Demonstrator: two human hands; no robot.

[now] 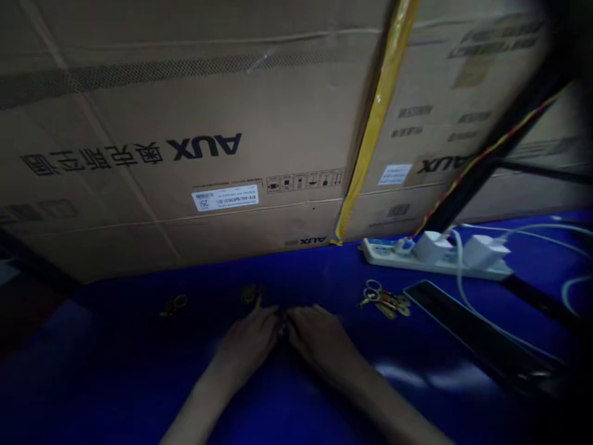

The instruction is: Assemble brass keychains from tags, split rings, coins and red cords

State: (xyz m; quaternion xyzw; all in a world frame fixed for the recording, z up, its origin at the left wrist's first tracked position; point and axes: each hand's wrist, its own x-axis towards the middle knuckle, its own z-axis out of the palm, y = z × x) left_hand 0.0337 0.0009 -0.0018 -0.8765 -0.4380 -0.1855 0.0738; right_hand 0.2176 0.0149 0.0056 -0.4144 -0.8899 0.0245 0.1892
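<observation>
My left hand (252,339) and my right hand (317,337) meet over the blue tabletop (287,411), their curled fingertips almost touching. A small shiny bit shows between them, too dark and blurred to name. Just beyond my left hand lies a small group of brass-coloured pieces (250,293), key-like but dim. Farther left rests a small brass piece with a ring (175,305). To the right of my right hand, several keys on rings (385,301) lie in a bunch with some red parts among them.
A white power strip (384,253) with plugged-in white chargers (433,247) and cables stands at the right rear. In front of it lies a dark phone (472,330). Large cardboard boxes (139,123) wall off the back, beside a dark metal post (503,139).
</observation>
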